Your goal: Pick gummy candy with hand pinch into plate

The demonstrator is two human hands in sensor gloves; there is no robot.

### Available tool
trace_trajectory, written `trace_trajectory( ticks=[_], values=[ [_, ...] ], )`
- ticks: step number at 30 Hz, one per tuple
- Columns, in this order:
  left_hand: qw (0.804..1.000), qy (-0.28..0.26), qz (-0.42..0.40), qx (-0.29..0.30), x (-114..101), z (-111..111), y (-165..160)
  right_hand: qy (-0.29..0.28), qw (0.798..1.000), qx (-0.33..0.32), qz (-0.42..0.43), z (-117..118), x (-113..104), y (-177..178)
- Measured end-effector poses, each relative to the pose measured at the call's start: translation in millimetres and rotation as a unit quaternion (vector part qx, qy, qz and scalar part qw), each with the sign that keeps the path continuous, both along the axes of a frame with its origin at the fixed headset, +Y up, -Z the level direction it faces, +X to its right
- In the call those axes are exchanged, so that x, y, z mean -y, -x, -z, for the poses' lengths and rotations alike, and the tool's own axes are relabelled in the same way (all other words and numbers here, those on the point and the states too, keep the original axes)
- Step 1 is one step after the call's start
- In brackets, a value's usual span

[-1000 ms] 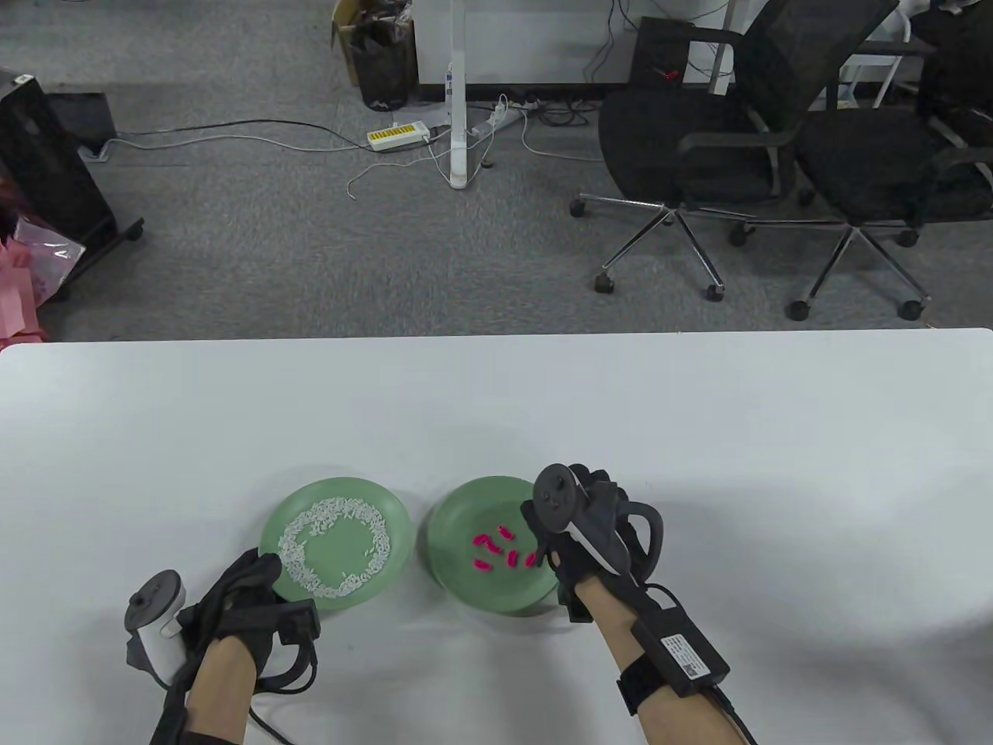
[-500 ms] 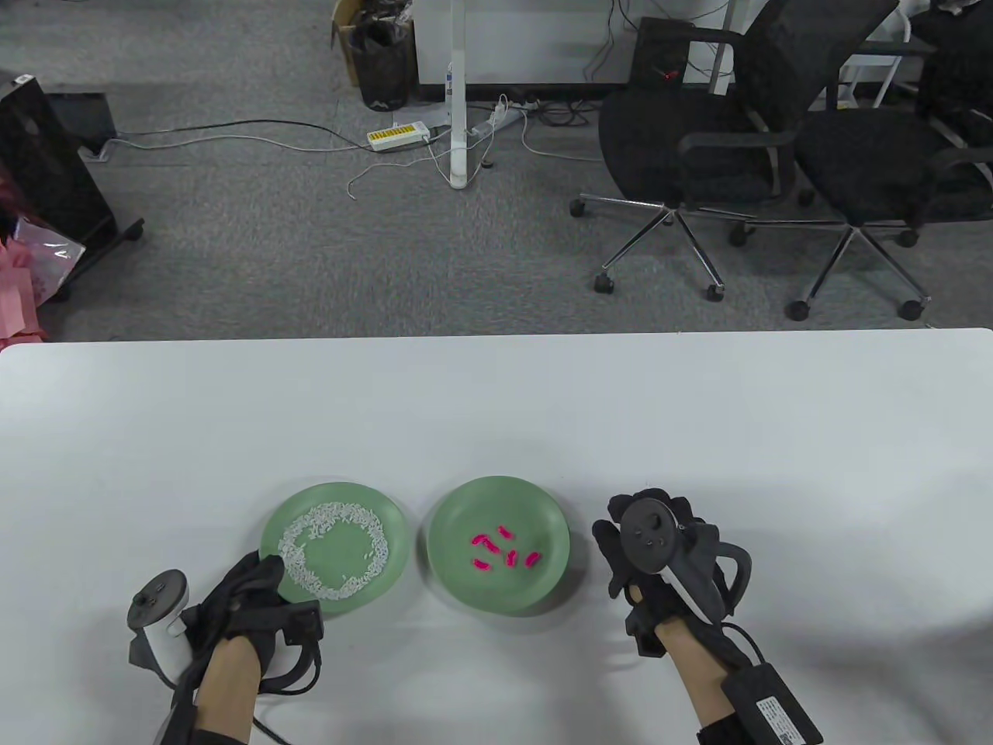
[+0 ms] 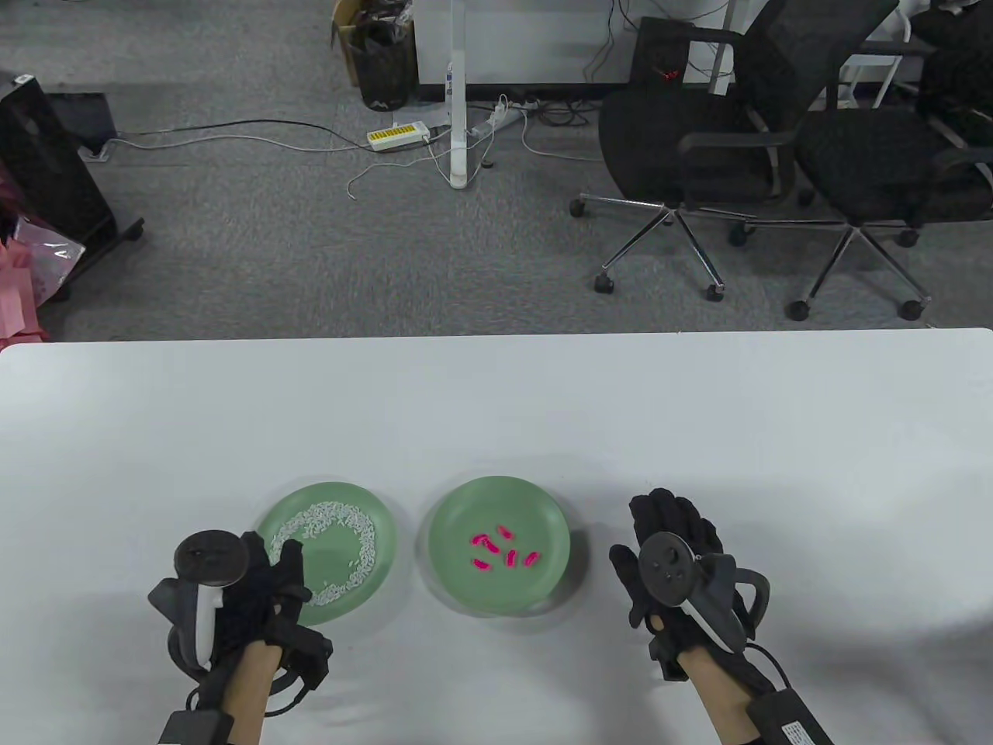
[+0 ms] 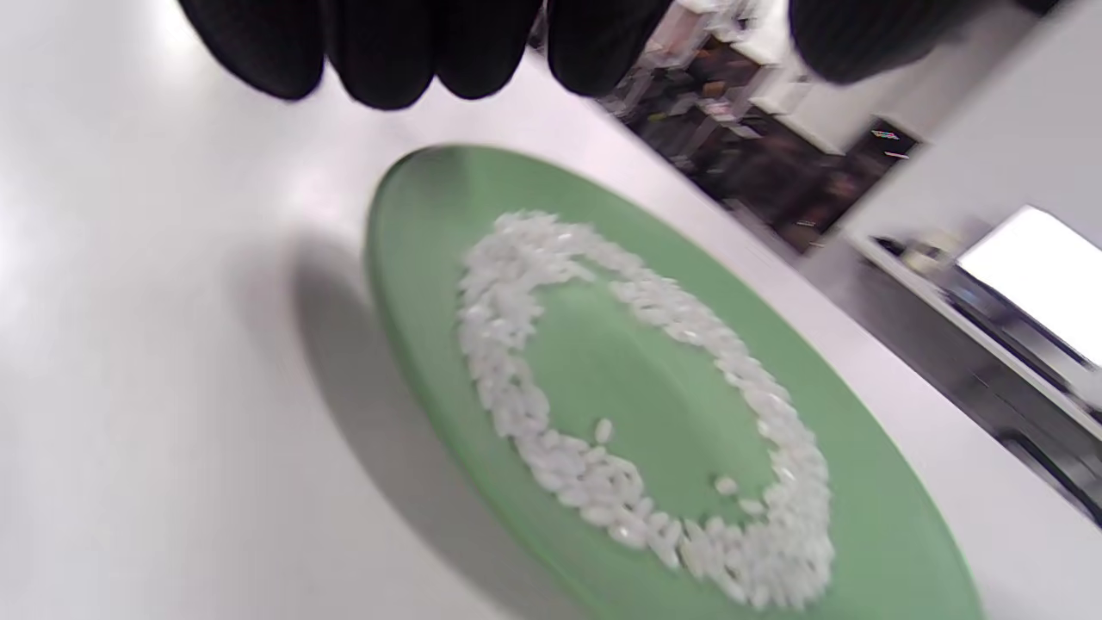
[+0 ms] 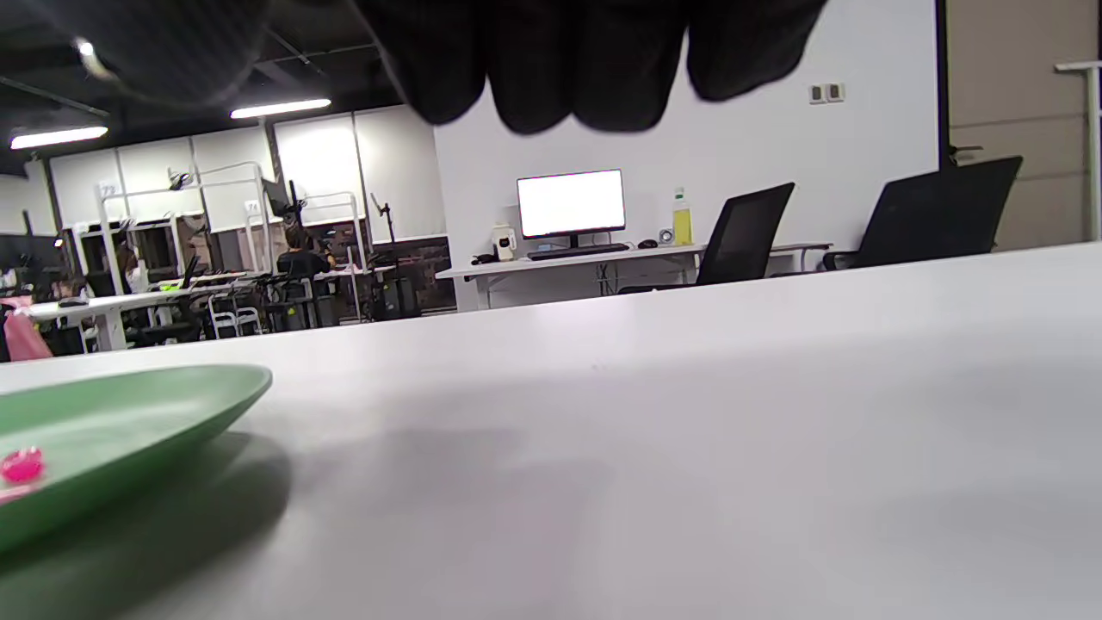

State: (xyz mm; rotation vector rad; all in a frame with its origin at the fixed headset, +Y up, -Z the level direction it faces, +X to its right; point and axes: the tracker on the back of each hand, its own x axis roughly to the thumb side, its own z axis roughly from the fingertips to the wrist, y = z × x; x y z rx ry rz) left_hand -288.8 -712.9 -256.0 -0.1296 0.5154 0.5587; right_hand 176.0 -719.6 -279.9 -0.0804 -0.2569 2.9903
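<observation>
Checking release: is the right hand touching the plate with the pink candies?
Apart. Table view shows bare table between the right hand and the candy plate.

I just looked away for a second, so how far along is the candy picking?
Done: five pink gummy candies lie in the right green plate. In hand: nothing visible; the right hand rests beside that plate, the left hand is at the plate of white grains. Left: no loose candies show on the table.
</observation>
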Motion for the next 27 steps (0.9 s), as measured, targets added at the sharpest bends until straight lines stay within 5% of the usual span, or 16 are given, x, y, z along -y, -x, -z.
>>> trace_trajectory(
  ticks=[4, 10, 27],
  values=[
    [0.986, -0.068, 0.063, 0.141, -18.1, -3.5, -40.8, 0.006, 1.0, -0.01, -0.021, -1.0, 1.8, 6.2],
    [0.943, -0.143, 0.17, 0.247, -31.0, -12.0, -78.5, 0.017, 0.998, -0.02, -0.054, -2.2, 7.5, 14.0],
    [0.929, -0.165, 0.2, 0.266, -19.8, -12.2, -85.9, 0.027, 0.997, -0.035, -0.058, -6.0, 8.6, 23.0]
  ],
)
